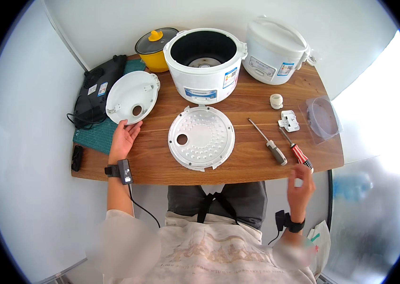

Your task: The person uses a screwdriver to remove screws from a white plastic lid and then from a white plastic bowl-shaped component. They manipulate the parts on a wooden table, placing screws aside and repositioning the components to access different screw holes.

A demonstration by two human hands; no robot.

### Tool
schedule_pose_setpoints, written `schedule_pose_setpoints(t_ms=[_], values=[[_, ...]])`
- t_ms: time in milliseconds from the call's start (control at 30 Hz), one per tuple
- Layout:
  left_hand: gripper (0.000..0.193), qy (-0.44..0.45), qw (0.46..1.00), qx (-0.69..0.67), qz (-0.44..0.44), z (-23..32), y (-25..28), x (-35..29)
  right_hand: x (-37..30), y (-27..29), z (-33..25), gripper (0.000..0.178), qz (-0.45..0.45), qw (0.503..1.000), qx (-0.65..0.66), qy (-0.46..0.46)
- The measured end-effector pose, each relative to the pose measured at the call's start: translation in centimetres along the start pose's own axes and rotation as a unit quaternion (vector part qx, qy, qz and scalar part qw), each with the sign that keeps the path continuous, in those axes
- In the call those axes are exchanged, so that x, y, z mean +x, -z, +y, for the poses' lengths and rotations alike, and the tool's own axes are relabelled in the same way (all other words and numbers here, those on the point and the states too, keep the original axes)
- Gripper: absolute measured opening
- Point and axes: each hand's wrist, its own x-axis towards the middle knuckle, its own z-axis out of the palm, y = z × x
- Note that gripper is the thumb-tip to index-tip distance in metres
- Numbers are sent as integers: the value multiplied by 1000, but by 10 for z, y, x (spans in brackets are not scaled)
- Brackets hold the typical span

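Note:
My left hand (125, 138) grips the lower rim of a white rice cooker lid shell (126, 92), which is tilted and has a round hole. In front of me lies a round white inner lid plate (204, 135) with many small bumps and a dark hole. My right hand (300, 187), slightly blurred, hovers at the table's front edge. Its fingers are curved, with a gap to the thumb, and nothing shows in them. Closest to it is a screwdriver with a red, white and blue handle (300, 154); a grey-handled screwdriver (275, 151) lies to its left.
An open white rice cooker body (200, 78) stands at the back of the wooden table (252, 168). Behind are a yellow pot (155, 61) and a closed white cooker (271, 61). White small parts (289, 121) and a clear plastic piece (324, 120) lie right; a black appliance (93, 90) left.

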Motion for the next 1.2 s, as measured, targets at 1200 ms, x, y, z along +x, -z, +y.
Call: schedule_pose_setpoints(t_ms=[1200], values=[[53, 57, 986, 146, -56, -9, -62, -219, 32, -91, -115, 58, -446, 837, 317, 19]])
